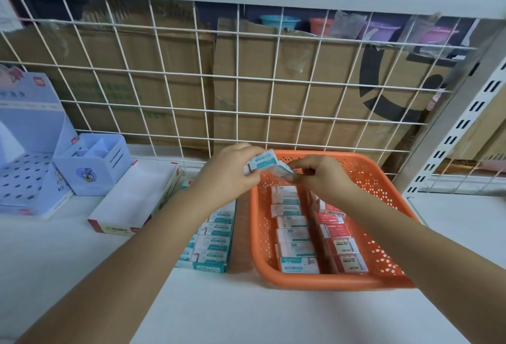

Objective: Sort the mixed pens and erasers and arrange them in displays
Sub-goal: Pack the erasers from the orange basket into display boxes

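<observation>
- Left hand (230, 171) grips teal erasers (262, 161); right hand (325, 176) pinches one's end
- Orange basket (328, 279) under both, holding more erasers
- Display box (213, 237) beneath left forearm; wire grid (238, 78) just beyond the hands

Blurred in right hand (323, 176): eraser (286, 171); hidden under left forearm (175, 223): far end of teal eraser box (216, 237); cut at left edge: lilac pen display (24, 152).

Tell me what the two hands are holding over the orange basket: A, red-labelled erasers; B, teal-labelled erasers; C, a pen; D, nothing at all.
B: the left hand grips teal-labelled erasers above the far end of the orange basket, and the right hand pinches the end one.
</observation>
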